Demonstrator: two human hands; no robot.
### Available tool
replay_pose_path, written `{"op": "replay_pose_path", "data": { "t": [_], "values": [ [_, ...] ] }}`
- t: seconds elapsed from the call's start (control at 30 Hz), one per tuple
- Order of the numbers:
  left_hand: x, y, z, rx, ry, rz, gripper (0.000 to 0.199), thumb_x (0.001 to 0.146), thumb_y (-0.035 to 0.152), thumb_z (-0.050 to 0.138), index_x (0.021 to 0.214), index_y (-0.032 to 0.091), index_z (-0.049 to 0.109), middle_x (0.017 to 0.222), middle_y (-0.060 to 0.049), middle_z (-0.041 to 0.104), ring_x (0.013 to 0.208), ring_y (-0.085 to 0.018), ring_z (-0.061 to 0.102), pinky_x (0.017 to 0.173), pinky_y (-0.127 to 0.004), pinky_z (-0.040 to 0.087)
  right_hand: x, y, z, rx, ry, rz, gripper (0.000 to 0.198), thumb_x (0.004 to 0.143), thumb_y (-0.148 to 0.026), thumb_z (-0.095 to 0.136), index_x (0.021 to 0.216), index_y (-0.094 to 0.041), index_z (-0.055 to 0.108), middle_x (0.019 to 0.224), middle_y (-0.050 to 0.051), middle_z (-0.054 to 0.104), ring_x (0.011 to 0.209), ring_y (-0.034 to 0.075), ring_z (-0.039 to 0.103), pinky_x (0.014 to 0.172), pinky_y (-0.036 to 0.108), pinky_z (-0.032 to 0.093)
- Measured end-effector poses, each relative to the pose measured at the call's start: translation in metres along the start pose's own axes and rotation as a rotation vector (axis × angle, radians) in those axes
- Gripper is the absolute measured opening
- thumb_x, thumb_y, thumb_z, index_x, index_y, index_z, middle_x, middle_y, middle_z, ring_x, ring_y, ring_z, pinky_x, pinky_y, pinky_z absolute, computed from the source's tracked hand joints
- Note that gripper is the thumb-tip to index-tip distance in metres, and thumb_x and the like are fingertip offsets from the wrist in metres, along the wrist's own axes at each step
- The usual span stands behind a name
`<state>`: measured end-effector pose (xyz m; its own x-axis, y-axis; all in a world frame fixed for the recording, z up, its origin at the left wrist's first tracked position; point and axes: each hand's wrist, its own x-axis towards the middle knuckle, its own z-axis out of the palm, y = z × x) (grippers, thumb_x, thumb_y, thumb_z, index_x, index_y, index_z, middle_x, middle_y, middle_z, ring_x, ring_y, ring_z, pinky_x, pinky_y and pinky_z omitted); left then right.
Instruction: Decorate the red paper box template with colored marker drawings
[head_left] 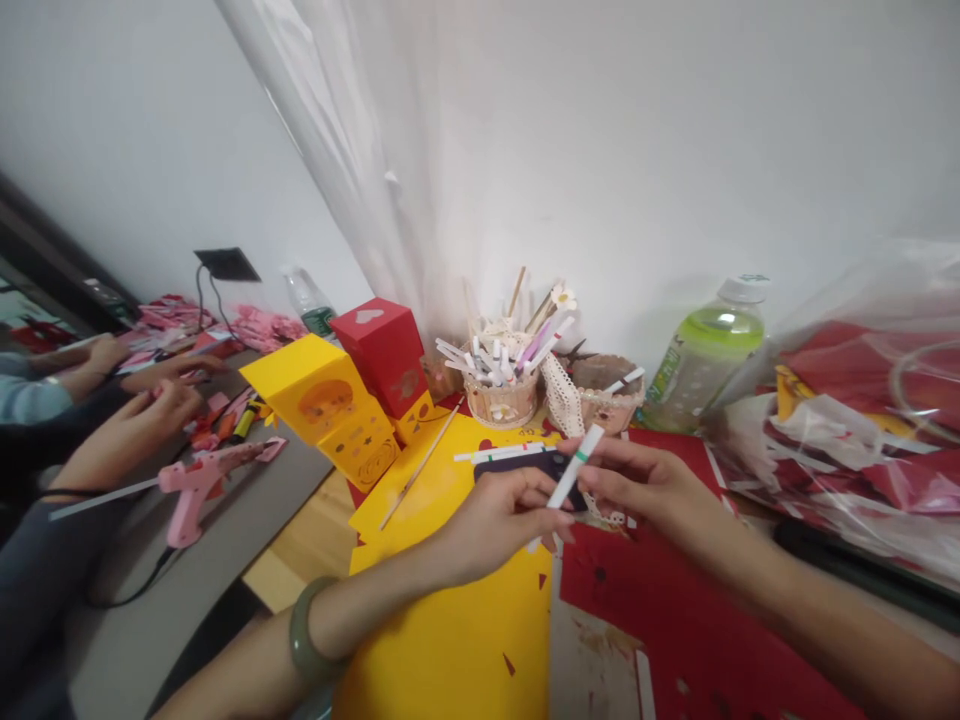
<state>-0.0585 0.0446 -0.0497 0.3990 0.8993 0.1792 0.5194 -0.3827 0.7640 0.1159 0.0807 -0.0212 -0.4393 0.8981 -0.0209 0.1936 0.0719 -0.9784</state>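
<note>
A white marker (566, 483) with a green band is held at a slant in front of me. My left hand (504, 512), with a green bangle on that wrist, pinches its lower part between thumb and fingers. At its upper part, near the green band, the fingertips of my right hand (651, 482) close on it. Just behind, several white markers (517, 453) with coloured bands lie across a dark flat object (487, 466), partly hidden by my hands. Below my left arm spreads yellow paper (457, 620); red paper (697, 600) lies under my right arm.
Behind stand a basket of markers (501, 403), a smaller basket (611, 408) and a green-topped bottle (705, 350). Yellow (360, 445) and red (386, 355) paper boxes are at left. Another person's hand (139, 430) is near a pink glue gun (187, 490). Plastic bags (847, 400) fill the right.
</note>
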Motion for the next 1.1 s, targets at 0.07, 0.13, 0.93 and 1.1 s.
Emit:
{"op": "replay_pose_path", "data": {
  "t": [0.07, 0.13, 0.93, 1.1],
  "values": [
    [0.002, 0.003, -0.003, 0.051, 0.010, 0.021, 0.016, 0.088, 0.023, 0.053, 0.082, 0.014, 0.065, 0.070, 0.000, 0.070, 0.060, -0.012, 0.063, 0.058, -0.019, 0.048, 0.001, -0.002, 0.000, -0.025, 0.003, -0.014, 0.034, 0.071, -0.052, 0.062, 0.068, -0.018, 0.063, 0.064, 0.001, 0.061, 0.058, 0.015, 0.056, 0.055, 0.028, 0.047],
    [0.006, 0.001, -0.013, 0.135, 0.101, 0.026, 0.018, 0.088, 0.027, 0.053, 0.084, 0.017, 0.067, 0.082, -0.002, 0.070, 0.075, -0.016, 0.064, 0.071, -0.026, 0.049, 0.004, -0.005, -0.002, -0.059, 0.055, -0.046, 0.033, 0.075, -0.053, 0.057, 0.068, -0.020, 0.060, 0.063, 0.000, 0.057, 0.061, 0.016, 0.054, 0.057, 0.028, 0.046],
    [0.105, -0.031, -0.077, 0.499, 0.379, -0.028, 0.024, 0.076, 0.014, 0.064, 0.096, 0.026, 0.072, 0.102, -0.002, 0.068, 0.099, -0.023, 0.059, 0.086, -0.032, 0.045, 0.050, -0.007, -0.020, -0.125, 0.294, -0.163, 0.034, 0.076, -0.049, 0.058, 0.089, -0.018, 0.066, 0.073, 0.003, 0.066, 0.069, 0.018, 0.062, 0.059, 0.028, 0.050],
    [0.113, -0.028, -0.071, 0.390, 0.517, -0.097, 0.010, 0.073, 0.027, 0.070, 0.079, 0.020, 0.074, 0.091, -0.005, 0.066, 0.090, -0.025, 0.060, 0.082, -0.036, 0.046, 0.053, -0.005, -0.021, -0.109, 0.296, -0.148, 0.032, 0.075, -0.046, 0.060, 0.089, -0.018, 0.068, 0.076, 0.004, 0.067, 0.072, 0.020, 0.062, 0.061, 0.029, 0.050]
  ]
}}
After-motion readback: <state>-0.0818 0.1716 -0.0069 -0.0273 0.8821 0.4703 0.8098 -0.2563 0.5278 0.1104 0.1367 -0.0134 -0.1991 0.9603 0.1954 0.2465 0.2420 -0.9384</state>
